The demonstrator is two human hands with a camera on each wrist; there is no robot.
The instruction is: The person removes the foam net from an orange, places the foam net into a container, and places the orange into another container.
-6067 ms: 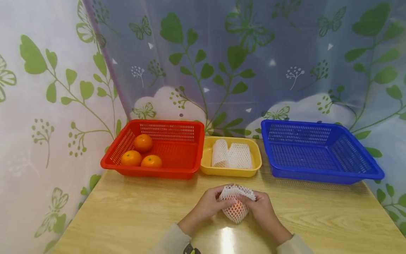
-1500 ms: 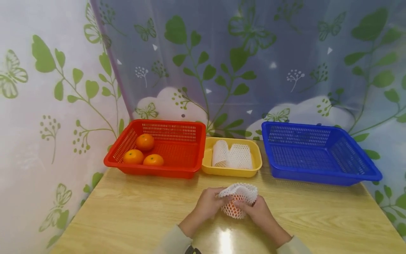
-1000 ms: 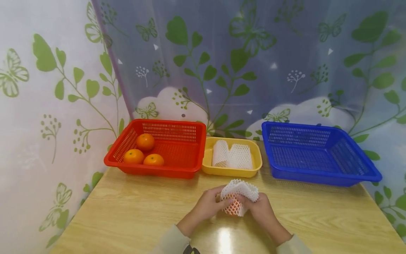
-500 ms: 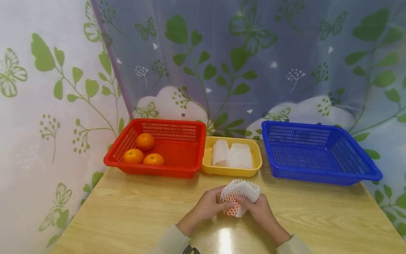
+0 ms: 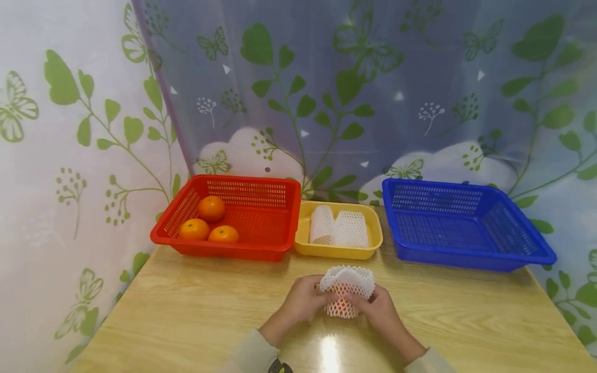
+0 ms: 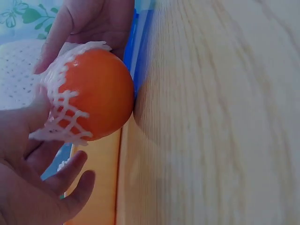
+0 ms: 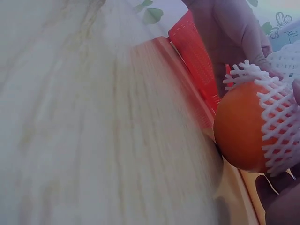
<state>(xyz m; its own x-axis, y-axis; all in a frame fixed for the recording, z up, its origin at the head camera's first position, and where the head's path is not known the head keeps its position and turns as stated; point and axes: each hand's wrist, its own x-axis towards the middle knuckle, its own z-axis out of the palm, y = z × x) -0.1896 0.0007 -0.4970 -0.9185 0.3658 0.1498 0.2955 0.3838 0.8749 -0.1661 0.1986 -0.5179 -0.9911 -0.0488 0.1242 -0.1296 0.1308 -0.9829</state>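
Note:
Between both hands, low over the table, is an orange (image 6: 103, 93) partly inside a white foam net sleeve (image 5: 349, 280). The left hand (image 5: 300, 301) pinches the sleeve and fruit from the left, thumb in front; in the left wrist view some of its lower fingers stand off the fruit. From the other side the right hand (image 5: 383, 313) pinches them, its thumb also on the near face. Both wrist views show the orange's underside bare, with the net's cut edge around it. The net's upper end flares loosely above the fruit. Some right-hand fingers are hidden behind the net.
A red basket (image 5: 233, 252) at the back left holds 3 oranges (image 5: 212, 209). Beside it a yellow tray (image 5: 338, 252) contains two white foam nets (image 5: 351, 229). At the back right stands a blue basket (image 5: 466, 257). All stand on a wooden table (image 5: 196, 305) against a patterned curtain.
Six seconds ago the net tapered to a point below the fruit; now its lower edge is cut straight and its top flares wider. In the last second the hands have shifted only slightly.

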